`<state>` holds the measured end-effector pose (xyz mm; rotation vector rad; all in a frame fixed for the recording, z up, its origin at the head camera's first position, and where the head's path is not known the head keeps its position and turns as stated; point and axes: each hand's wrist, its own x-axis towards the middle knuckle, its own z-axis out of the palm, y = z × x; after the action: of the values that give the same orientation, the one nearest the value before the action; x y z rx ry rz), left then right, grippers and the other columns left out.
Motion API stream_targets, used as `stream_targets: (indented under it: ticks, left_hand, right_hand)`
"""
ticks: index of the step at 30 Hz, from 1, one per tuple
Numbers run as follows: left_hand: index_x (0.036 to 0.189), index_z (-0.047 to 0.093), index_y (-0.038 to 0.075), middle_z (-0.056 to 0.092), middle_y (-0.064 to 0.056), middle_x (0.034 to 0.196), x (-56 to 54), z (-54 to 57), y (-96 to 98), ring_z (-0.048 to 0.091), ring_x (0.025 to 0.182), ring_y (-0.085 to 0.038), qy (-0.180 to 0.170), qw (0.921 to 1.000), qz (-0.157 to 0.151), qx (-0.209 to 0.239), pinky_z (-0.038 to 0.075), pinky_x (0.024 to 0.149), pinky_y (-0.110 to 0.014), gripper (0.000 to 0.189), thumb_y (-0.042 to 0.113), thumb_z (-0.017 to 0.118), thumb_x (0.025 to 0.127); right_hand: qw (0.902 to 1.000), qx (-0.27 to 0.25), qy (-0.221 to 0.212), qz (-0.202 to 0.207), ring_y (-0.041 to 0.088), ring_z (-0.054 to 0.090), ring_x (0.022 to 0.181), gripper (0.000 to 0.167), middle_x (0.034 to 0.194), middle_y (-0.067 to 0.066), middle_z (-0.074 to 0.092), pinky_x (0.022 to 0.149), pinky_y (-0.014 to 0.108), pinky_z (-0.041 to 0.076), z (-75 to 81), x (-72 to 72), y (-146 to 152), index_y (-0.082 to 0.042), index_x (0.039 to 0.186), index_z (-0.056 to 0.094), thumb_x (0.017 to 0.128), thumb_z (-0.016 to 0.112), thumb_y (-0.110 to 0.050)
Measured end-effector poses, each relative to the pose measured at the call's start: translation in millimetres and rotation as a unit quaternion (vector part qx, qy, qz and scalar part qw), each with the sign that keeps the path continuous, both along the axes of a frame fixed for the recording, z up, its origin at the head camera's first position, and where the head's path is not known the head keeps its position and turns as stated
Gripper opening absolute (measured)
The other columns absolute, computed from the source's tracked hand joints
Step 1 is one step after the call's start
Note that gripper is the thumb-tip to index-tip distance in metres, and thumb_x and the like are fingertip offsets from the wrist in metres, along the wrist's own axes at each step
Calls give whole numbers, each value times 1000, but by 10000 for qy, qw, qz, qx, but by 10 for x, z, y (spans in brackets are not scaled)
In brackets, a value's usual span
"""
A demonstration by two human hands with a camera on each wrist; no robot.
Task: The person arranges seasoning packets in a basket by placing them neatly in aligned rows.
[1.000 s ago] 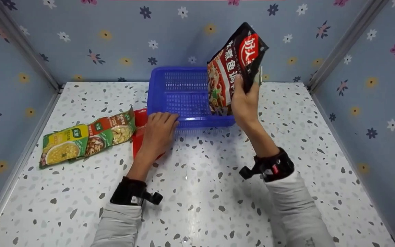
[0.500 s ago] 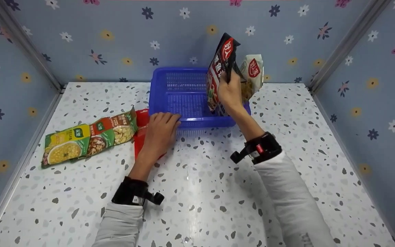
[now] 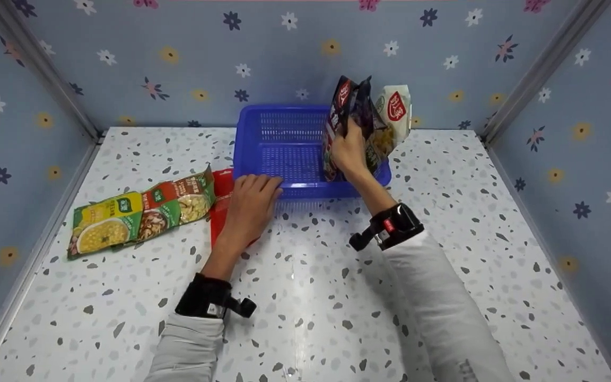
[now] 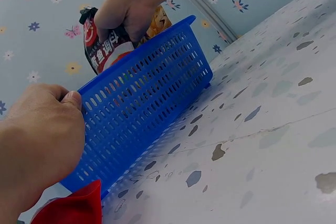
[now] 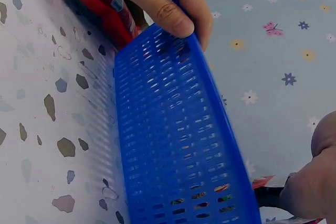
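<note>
A blue perforated plastic basket [image 3: 284, 159] stands at the back of the table. My left hand [image 3: 252, 204] holds its front left rim, the thumb outside and the fingers over the edge in the right wrist view. My right hand [image 3: 350, 151] grips a black seasoning packet [image 3: 340, 101], which stands upright within the basket's right half. Behind that hand, a white-topped packet [image 3: 396, 109] leans at the basket's right end. Through the holes of the basket wall [image 4: 152, 98], packet colours show in the left wrist view.
To the left lie overlapping green-edged food packets: a yellow one [image 3: 101, 228], a red one [image 3: 154, 212] and a brown one [image 3: 193, 196]. A red packet [image 3: 220, 217] lies partly under my left arm. Flowered wall panels [image 3: 178, 63] enclose the back and sides.
My right hand has brought the black packet left and down into the basket. The white-topped packet behind it has come into view. My left hand stays on the rim.
</note>
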<state>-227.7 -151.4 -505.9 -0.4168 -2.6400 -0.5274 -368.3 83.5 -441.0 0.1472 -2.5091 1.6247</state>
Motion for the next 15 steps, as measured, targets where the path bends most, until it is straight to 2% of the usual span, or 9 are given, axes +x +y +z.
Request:
stream_targets:
  ticks: [1,4,5,8,10,15]
  left_hand:
    - [149,70,13,77,-13,134,-1,-1,1,64,122,-36,0,10000,2,-5,47,117,-52,37,30,60,118]
    - [148,71,13,77,-13,133,-10,-4,3,65,121,-36,29,10000,9,-58,48,117,-52,36,30,58,119]
    - [148,71,13,77,-13,134,-13,-5,2,66,121,-36,27,10000,16,-78,48,117,-52,36,31,57,119]
    - [147,71,13,78,-13,135,-18,-7,6,67,122,-36,24,9999,43,-115,49,117,-52,35,30,58,119]
    - [147,71,13,78,-13,135,-17,-5,9,66,122,-35,18,9999,50,-97,49,117,-52,35,30,60,118]
    - [146,72,12,78,-13,133,-11,-11,14,66,120,-36,51,10000,13,-9,48,117,-52,35,28,61,118]
  right_hand:
    - [10000,-1,-9,43,31,61,153,45,164,19,63,125,49,52,-46,-45,11,-12,164,57,121,41,-15]
    - [10000,-1,-43,76,27,63,150,45,161,15,67,125,45,52,-162,-123,31,-13,162,59,119,43,-13]
    - [9999,10,-90,89,27,64,148,46,160,16,67,124,45,53,-171,-124,27,-12,162,59,119,43,-12]
    - [9994,48,-260,210,27,65,144,45,157,16,69,123,44,52,-72,-9,11,-9,160,60,117,47,-9]
    - [9992,54,-280,290,26,65,145,45,157,14,69,123,44,52,-131,-54,33,-12,162,59,117,51,-12]
    - [9990,-88,-300,332,27,65,142,52,155,15,70,124,46,51,-289,-166,72,-11,162,59,111,53,-1]
